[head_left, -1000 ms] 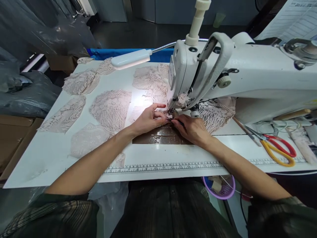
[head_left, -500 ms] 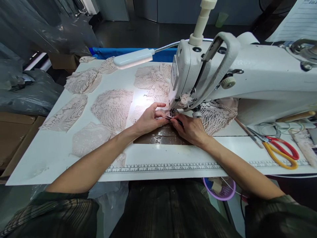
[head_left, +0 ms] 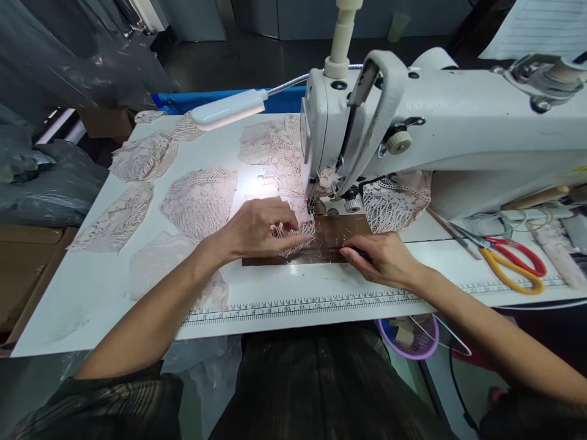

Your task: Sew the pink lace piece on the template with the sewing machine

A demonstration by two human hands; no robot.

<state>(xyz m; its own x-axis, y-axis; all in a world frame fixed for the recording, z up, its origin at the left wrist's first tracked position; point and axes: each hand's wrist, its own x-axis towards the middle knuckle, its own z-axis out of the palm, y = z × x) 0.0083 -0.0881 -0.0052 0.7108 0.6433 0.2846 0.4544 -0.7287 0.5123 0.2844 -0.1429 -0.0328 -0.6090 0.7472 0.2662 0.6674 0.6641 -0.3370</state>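
Pale pink lace (head_left: 293, 230) lies in front of the needle of a white sewing machine (head_left: 321, 122). My left hand (head_left: 261, 229) is over this lace, thumb below and fingers curled, with the lace edge between them. To the right, my right hand (head_left: 383, 256) is closed at the edge of the brown plate (head_left: 332, 235), around a small dark object that its fingers mostly hide. Loose threads lie on the plate between my hands. More lace (head_left: 397, 201) sits under the machine arm.
Several lace pieces (head_left: 202, 201) are spread over the white table (head_left: 59, 305) at left. A lamp (head_left: 229, 109) hangs above them. Scissors (head_left: 513, 263) lie at right near a printed ruler (head_left: 293, 308). Below the table edge is a purple basket (head_left: 428, 347).
Both hands have moved away from the needle: the left toward the lower left with the lace, the right toward the lower right. The brown plate is more exposed. The whole view has shifted slightly.
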